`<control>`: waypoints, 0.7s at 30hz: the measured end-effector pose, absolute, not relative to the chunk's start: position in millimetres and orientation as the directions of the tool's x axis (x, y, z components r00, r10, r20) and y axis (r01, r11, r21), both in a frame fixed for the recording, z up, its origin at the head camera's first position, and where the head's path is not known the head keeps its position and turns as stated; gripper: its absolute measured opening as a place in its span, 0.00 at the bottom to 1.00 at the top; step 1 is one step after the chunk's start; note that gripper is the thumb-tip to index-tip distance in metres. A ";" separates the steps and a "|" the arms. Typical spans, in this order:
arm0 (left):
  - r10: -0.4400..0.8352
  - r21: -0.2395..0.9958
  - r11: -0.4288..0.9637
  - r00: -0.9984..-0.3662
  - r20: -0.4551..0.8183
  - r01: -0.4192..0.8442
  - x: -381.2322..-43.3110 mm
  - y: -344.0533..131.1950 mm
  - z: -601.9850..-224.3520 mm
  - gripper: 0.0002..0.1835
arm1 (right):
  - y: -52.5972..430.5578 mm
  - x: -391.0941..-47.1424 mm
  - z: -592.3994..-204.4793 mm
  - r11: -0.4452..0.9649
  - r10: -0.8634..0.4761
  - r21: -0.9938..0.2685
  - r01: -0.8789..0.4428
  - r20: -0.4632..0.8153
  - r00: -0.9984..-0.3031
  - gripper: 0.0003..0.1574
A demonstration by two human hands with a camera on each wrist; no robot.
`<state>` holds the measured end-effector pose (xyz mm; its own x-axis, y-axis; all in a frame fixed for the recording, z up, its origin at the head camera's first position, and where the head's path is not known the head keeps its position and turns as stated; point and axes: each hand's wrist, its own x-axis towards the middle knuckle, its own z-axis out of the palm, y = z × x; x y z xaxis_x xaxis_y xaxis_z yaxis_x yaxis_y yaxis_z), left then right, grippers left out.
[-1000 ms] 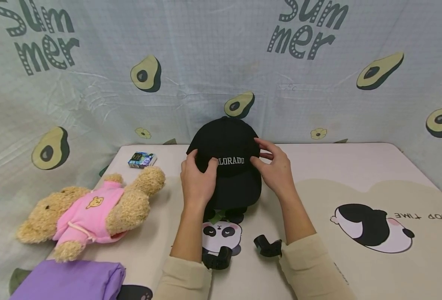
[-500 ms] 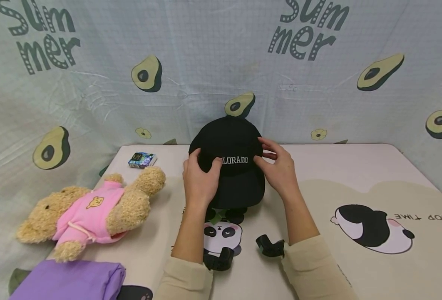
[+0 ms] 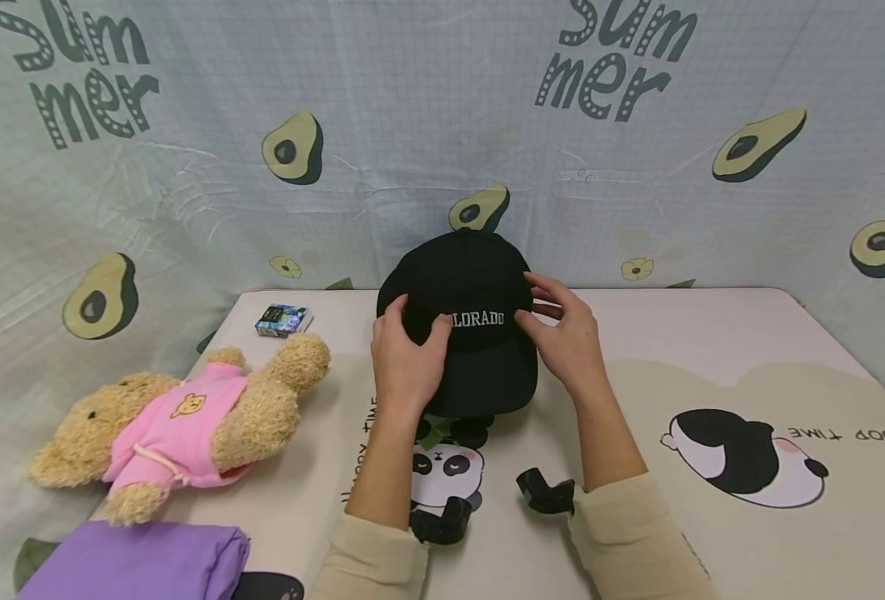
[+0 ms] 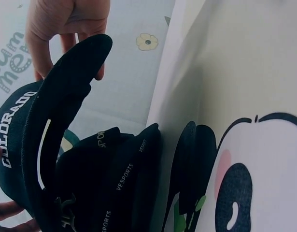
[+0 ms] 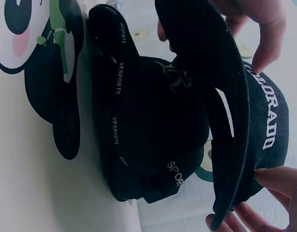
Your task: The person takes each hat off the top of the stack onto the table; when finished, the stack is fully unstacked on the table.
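Note:
Both hands hold a black baseball cap (image 3: 461,271) with white COLORADO lettering. The left hand (image 3: 409,358) pinches its left side, the thumb by the start of the lettering. On the opposite side, the right hand (image 3: 565,337) grips the cap with its thumb just past the last letter. In the wrist views a second black cap (image 5: 153,106), with VESPORTS print along its brim, sits on the table under the first one. The COLORADO cap's brim (image 4: 76,72) overhangs it. From the head view the lower cap is hidden.
A teddy bear (image 3: 176,425) in a pink hoodie lies at left, with folded purple cloth (image 3: 138,558) nearer the front. A small colourful box (image 3: 283,320) is at the table's back left. Behind the table hangs an avocado-print curtain (image 3: 382,167). Printed pandas mark the table cover (image 3: 712,550).
Both hands and the COLORADO cap have shifted slightly to the right, and the crown sits a little higher in view. The grip looks the same.

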<state>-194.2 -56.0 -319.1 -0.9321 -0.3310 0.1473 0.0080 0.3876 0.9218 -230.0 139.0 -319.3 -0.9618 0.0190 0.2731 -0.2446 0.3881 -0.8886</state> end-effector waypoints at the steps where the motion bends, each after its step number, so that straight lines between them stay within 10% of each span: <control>1: -0.330 0.922 0.388 -0.932 0.148 0.009 -193.8 -55.5 -318.8 0.38 | 139.7 -229.8 -319.1 0.388 0.019 -0.888 -0.246 0.275 -0.961 0.33; 21: -0.294 0.900 0.435 -0.939 0.179 0.036 -191.6 -44.3 -318.9 0.38 | 155.6 -226.8 -315.2 0.422 0.035 -0.873 -0.245 0.286 -0.958 0.33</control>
<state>-191.6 -44.3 -318.9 -0.9389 -0.2940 0.1791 0.0355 0.4347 0.8999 -226.8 155.6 -315.2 -0.9575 0.0350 0.2862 -0.2455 0.4219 -0.8728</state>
